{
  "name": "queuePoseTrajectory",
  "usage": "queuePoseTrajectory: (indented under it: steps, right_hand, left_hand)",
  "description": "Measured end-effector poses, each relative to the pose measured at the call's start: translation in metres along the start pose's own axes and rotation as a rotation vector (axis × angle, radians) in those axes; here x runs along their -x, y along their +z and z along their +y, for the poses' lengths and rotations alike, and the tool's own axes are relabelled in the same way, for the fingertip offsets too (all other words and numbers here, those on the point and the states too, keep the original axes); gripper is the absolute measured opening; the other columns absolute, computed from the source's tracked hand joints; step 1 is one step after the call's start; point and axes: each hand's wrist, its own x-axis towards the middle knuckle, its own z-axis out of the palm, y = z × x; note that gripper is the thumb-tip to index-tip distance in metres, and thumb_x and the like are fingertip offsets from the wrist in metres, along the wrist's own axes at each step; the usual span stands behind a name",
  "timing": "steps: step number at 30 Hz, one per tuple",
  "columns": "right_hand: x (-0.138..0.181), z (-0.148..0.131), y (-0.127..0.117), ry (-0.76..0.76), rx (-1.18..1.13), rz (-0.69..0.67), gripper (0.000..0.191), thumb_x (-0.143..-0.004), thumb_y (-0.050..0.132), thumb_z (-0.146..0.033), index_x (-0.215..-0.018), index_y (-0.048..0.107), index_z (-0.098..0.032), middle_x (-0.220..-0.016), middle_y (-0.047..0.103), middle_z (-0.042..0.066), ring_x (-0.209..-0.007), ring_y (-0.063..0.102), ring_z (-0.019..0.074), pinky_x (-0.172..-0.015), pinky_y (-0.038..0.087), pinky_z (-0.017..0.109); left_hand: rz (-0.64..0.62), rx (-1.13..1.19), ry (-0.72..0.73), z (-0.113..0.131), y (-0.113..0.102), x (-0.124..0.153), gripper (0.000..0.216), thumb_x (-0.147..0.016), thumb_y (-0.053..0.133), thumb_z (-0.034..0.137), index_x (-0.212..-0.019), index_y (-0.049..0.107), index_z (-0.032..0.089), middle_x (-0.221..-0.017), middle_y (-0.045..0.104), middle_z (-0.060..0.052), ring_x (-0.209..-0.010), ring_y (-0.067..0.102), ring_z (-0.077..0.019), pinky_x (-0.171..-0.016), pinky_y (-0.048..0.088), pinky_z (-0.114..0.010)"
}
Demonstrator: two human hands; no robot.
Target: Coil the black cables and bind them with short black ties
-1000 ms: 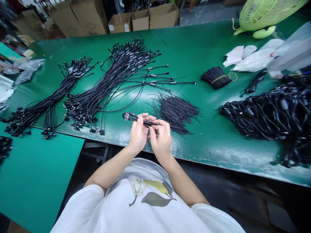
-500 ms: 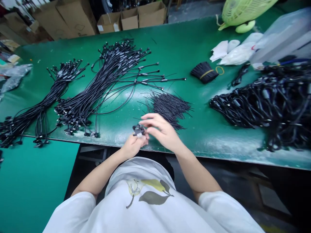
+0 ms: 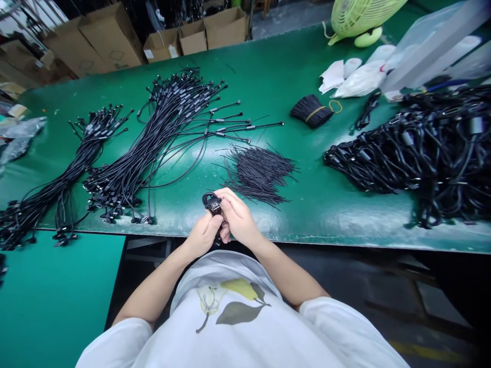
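Observation:
Between my two hands, just over the table's front edge, is a coiled black cable (image 3: 210, 200) with a metal-tipped plug showing at its top. My left hand (image 3: 203, 232) is closed around the lower part of the coil. The fingers of my right hand (image 3: 238, 217) pinch the coil from the other side, close to the plug. Whether a thin tie is also in the right fingers is hidden. Just beyond my hands lies a loose pile of short black wire ties (image 3: 261, 171). Straight black cables (image 3: 153, 133) with plugs at both ends are spread to the left.
A second bunch of cables (image 3: 82, 158) lies farther left. On the right is a large heap of coiled cables (image 3: 414, 153). A banded bundle of ties (image 3: 312, 111), white plastic bags (image 3: 362, 79) and a green fan (image 3: 360, 18) sit toward the back right of the green table (image 3: 264, 61).
My right hand, raised with fingers spread beside the coil, has come in and now grips it. The coil is more upright between both hands. The view has shifted slightly.

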Motion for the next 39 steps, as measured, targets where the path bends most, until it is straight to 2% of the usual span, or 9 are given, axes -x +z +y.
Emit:
queuePoseTrajectory:
  steps: [3,5,8,12,18,21,28,35,39]
  right_hand:
    - [0.0,0.002,0.001,0.167,-0.131,-0.022,0.039,-0.094,0.041,-0.056,-0.098,0.056,-0.021,-0.101,0.058,0.005,-0.037,0.043,0.0032,-0.025,0.029,0.019]
    - [-0.002,0.006,0.002,0.239,-0.232,-0.039,0.038,-0.093,0.044,-0.056,-0.096,0.055,-0.02,-0.089,0.06,0.002,-0.038,0.045,0.0047,-0.028,0.034,0.019]
    - [-0.006,0.011,0.003,0.176,-0.337,-0.056,0.035,-0.09,0.053,-0.053,-0.09,0.058,-0.018,-0.084,0.06,0.002,-0.064,0.059,0.0102,-0.054,0.052,0.021]
    - [-0.006,0.015,-0.002,0.029,-0.325,-0.108,0.034,-0.088,0.058,-0.052,-0.092,0.063,-0.018,-0.101,0.058,0.005,-0.095,0.059,0.0139,-0.083,0.052,0.025]
    - [-0.002,0.019,-0.005,0.054,-0.365,-0.062,0.034,-0.089,0.056,-0.052,-0.101,0.063,-0.021,-0.118,0.055,0.007,-0.108,0.057,0.0176,-0.087,0.053,0.029]
    - [0.0,0.022,-0.004,0.038,-0.329,0.0,0.035,-0.086,0.059,-0.053,-0.098,0.064,-0.021,-0.121,0.051,0.008,-0.115,0.053,0.0188,-0.092,0.052,0.03]
    - [0.003,0.014,0.002,0.086,-0.513,-0.049,0.031,-0.085,0.062,-0.05,-0.095,0.063,-0.02,-0.117,0.052,0.006,-0.096,0.058,0.0137,-0.083,0.055,0.027]
    - [0.005,0.002,0.006,0.236,-0.742,-0.082,0.033,-0.079,0.071,-0.047,-0.093,0.062,-0.018,-0.09,0.061,0.002,-0.072,0.056,0.0101,-0.065,0.053,0.021]
    - [0.004,0.001,0.015,0.234,-0.859,-0.02,0.028,-0.076,0.074,-0.04,-0.09,0.062,-0.019,-0.082,0.06,0.0,-0.069,0.054,0.0103,-0.059,0.049,0.02]
  left_hand:
    - [0.039,-0.141,-0.035,0.0,0.001,0.0,0.034,-0.091,0.05,0.049,-0.076,0.053,0.019,-0.058,0.061,0.0,-0.055,0.057,-0.0133,-0.064,0.045,-0.027]
    - [0.088,-0.173,-0.078,-0.001,0.001,0.0,0.025,-0.089,0.057,0.041,-0.076,0.054,0.019,-0.056,0.06,0.001,-0.053,0.054,-0.0123,-0.06,0.042,-0.025]
    - [0.144,-0.048,-0.152,-0.004,0.002,0.003,0.03,-0.086,0.06,0.045,-0.072,0.05,0.02,-0.046,0.048,0.006,-0.042,0.039,-0.0089,-0.045,0.031,-0.023]
    - [0.112,0.206,-0.191,-0.003,0.003,0.007,0.057,-0.08,0.044,0.076,-0.072,0.049,0.02,-0.043,0.028,0.01,-0.033,0.02,-0.0052,-0.034,0.017,-0.02]
    - [0.38,0.22,-0.085,0.0,0.013,0.009,0.037,-0.08,0.067,0.054,-0.094,0.057,0.02,-0.058,0.052,0.006,-0.036,0.035,-0.0032,-0.034,0.024,-0.017]
    - [0.485,0.281,-0.034,0.0,0.014,0.01,0.041,-0.076,0.074,0.045,-0.109,0.058,0.026,-0.063,0.057,0.006,-0.038,0.038,-0.0037,-0.036,0.027,-0.018]
    - [0.421,0.227,0.079,-0.006,0.011,0.012,0.05,-0.078,0.07,0.05,-0.122,0.059,0.029,-0.053,0.05,0.007,-0.034,0.032,-0.005,-0.035,0.027,-0.021]
    - [0.325,0.036,0.327,-0.019,0.002,0.015,0.045,-0.092,0.056,0.042,-0.135,0.05,0.031,-0.064,0.055,0.006,-0.037,0.035,-0.0037,-0.035,0.032,-0.016]
    - [0.376,-0.135,0.228,-0.024,0.001,0.02,0.055,-0.095,0.048,0.043,-0.146,0.038,0.024,-0.061,0.052,0.006,-0.04,0.035,-0.0055,-0.038,0.034,-0.017]
